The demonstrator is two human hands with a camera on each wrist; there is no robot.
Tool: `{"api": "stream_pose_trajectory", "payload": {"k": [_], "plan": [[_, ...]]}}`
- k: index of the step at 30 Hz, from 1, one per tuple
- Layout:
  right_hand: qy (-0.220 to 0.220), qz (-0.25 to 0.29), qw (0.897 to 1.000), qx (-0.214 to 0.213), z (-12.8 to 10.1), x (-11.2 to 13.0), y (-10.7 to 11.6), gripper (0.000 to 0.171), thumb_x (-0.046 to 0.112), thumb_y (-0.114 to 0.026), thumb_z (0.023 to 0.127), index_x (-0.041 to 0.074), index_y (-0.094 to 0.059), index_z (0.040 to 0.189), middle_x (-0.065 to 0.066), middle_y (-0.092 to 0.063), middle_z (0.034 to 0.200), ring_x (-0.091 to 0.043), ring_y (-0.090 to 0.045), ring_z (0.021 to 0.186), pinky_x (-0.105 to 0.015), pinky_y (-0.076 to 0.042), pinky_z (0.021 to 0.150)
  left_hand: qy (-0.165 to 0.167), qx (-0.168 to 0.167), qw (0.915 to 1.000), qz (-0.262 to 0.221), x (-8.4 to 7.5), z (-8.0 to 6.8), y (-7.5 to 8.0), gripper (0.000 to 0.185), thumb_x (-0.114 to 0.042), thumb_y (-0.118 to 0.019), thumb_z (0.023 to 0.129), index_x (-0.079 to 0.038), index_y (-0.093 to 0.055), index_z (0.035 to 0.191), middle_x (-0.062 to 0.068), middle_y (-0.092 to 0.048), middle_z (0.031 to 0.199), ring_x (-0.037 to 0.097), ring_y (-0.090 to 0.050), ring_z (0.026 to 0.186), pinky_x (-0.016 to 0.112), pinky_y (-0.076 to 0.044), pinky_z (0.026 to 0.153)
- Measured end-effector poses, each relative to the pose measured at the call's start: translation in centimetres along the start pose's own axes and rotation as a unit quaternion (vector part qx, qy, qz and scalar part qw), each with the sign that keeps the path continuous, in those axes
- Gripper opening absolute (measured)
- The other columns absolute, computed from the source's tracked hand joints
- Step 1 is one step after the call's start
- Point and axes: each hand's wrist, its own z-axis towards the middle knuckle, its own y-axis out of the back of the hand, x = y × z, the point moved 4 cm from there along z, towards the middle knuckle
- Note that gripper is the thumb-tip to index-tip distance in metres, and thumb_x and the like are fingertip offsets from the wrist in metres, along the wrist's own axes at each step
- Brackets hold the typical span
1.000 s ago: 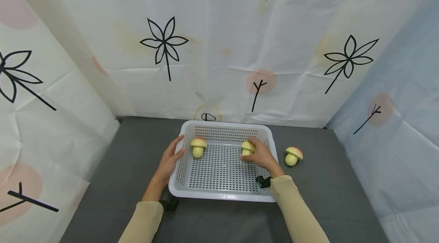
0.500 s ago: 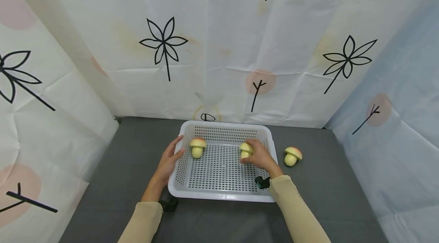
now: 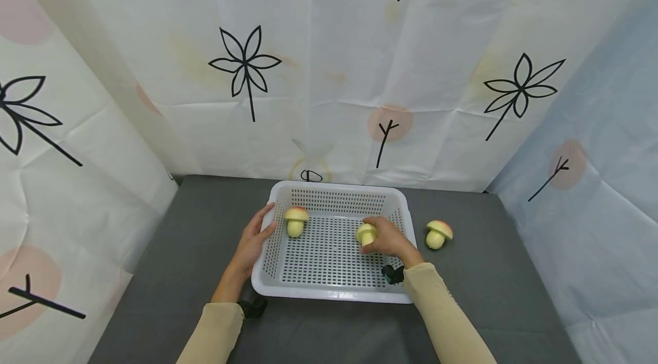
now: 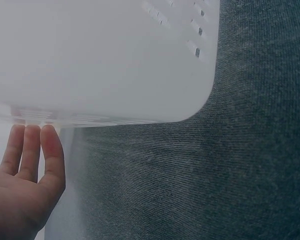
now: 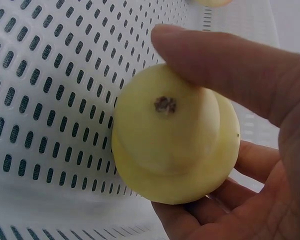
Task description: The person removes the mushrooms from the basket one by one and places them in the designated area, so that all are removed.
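A white perforated basket (image 3: 329, 293) sits on a grey table. My right hand (image 3: 386, 238) holds a pale yellow mushroom-shaped apple piece (image 3: 366, 234) low inside the basket's right half; the right wrist view shows the piece (image 5: 175, 145) pinched between thumb and fingers (image 5: 225, 60) over the basket floor (image 5: 45, 100). My left hand (image 3: 254, 238) rests with straight fingers against the basket's left wall (image 4: 100, 60), fingers (image 4: 32, 150) flat under its rim. A second mushroom-shaped piece (image 3: 296, 220) stands inside the basket at the far left. A third (image 3: 438, 234) lies on the table right of the basket.
Patterned curtain walls (image 3: 329, 67) enclose the grey table (image 3: 488, 284) on three sides. Black wrist cameras sit at both wrists, the left wrist's (image 3: 254, 307) and the right wrist's (image 3: 393, 274).
My right hand has lowered the apple piece slightly toward me and down to the basket floor. The left hand and the other two pieces have stayed put.
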Motion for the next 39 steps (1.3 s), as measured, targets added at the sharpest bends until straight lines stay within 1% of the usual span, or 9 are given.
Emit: {"api": "stream_pose_trajectory", "payload": {"k": [5,11,15,18,20,24,27,32,39], "plan": [[0.004,-0.003,1.0,0.0,-0.3,0.2,0.2,0.083,0.012,-0.095,0.069,-0.007,-0.055,0.139,-0.018,-0.063,0.123,-0.027,-0.061,0.099,-0.047,-0.052,0.087,0.003,-0.002,1.0,-0.009,0.0,0.0,0.0,0.057,-0.024,-0.056,0.107,-0.024,-0.033,0.159,0.0,-0.022,0.166,0.043,-0.043,0.136,0.062,-0.043,0.099],[0.005,-0.001,1.0,0.004,-0.4,0.4,0.2,0.081,0.02,-0.096,0.07,-0.006,-0.058,0.136,-0.011,-0.066,0.108,-0.022,-0.059,0.088,-0.041,-0.052,0.079,0.002,-0.004,0.9999,-0.01,0.0,0.1,0.0,0.058,-0.025,-0.056,0.106,-0.023,-0.032,0.159,0.002,-0.022,0.167,0.044,-0.042,0.137,0.063,-0.043,0.099],[0.012,0.014,1.0,0.006,-0.3,0.4,0.2,0.073,0.022,-0.095,0.07,-0.004,-0.063,0.13,-0.006,-0.066,0.099,-0.02,-0.058,0.082,-0.036,-0.051,0.072,0.003,-0.007,0.9999,-0.01,0.0,0.0,0.0,0.058,-0.025,-0.056,0.107,-0.022,-0.032,0.159,0.004,-0.022,0.167,0.046,-0.042,0.136,0.063,-0.044,0.099],[0.019,0.028,0.999,0.002,-0.3,0.4,0.2,0.066,0.023,-0.095,0.071,-0.002,-0.066,0.126,-0.005,-0.066,0.095,-0.02,-0.058,0.079,-0.035,-0.051,0.069,0.005,-0.007,0.9999,-0.01,0.0,0.0,0.0,0.058,-0.026,-0.056,0.106,-0.022,-0.032,0.16,0.004,-0.022,0.167,0.045,-0.042,0.136,0.062,-0.044,0.099],[0.022,0.04,0.999,-0.003,-0.4,0.4,0.2,0.067,0.024,-0.095,0.072,-0.001,-0.066,0.127,-0.005,-0.067,0.096,-0.02,-0.058,0.079,-0.035,-0.05,0.068,0.005,-0.007,0.9999,-0.01,0.0,0.0,-0.1,0.059,-0.026,-0.056,0.106,-0.023,-0.032,0.159,0.004,-0.022,0.167,0.045,-0.043,0.136,0.062,-0.044,0.099],[0.023,0.066,0.998,-0.009,-0.6,0.6,0.3,0.075,0.027,-0.094,0.073,-0.001,-0.062,0.135,-0.006,-0.068,0.103,-0.019,-0.06,0.082,-0.035,-0.051,0.071,0.004,-0.007,0.9999,-0.009,0.0,0.0,-0.1,0.058,-0.025,-0.056,0.106,-0.023,-0.033,0.159,0.003,-0.023,0.166,0.043,-0.043,0.136,0.062,-0.044,0.1],[0.037,0.089,0.995,-0.014,-0.8,0.9,0.5,0.076,0.027,-0.093,0.075,-0.003,-0.059,0.137,-0.008,-0.069,0.107,-0.019,-0.062,0.085,-0.036,-0.053,0.073,0.002,-0.008,1.0,-0.005,-0.1,0.0,-0.1,0.058,-0.024,-0.056,0.106,-0.023,-0.033,0.159,0.003,-0.022,0.167,0.043,-0.043,0.136,0.062,-0.044,0.099],[0.068,0.132,0.989,-0.014,-1.3,1.5,0.9,0.08,0.025,-0.09,0.079,-0.005,-0.053,0.142,-0.011,-0.068,0.116,-0.02,-0.065,0.091,-0.037,-0.054,0.077,0.005,-0.01,0.9999,0.001,-0.3,-0.1,-0.2,0.057,-0.022,-0.055,0.107,-0.023,-0.033,0.159,0.001,-0.022,0.166,0.043,-0.043,0.136,0.061,-0.044,0.099],[0.087,0.186,0.979,-0.014,-3.1,2.7,2.5,0.082,0.022,-0.087,0.083,-0.007,-0.046,0.147,-0.019,-0.063,0.129,-0.029,-0.067,0.106,-0.039,-0.055,0.082,0.006,-0.012,0.9999,0.01,-0.2,-0.1,-0.2,0.057,-0.023,-0.054,0.107,-0.024,-0.033,0.159,-0.001,-0.02,0.167,0.042,-0.044,0.135,0.059,-0.046,0.098]]}}
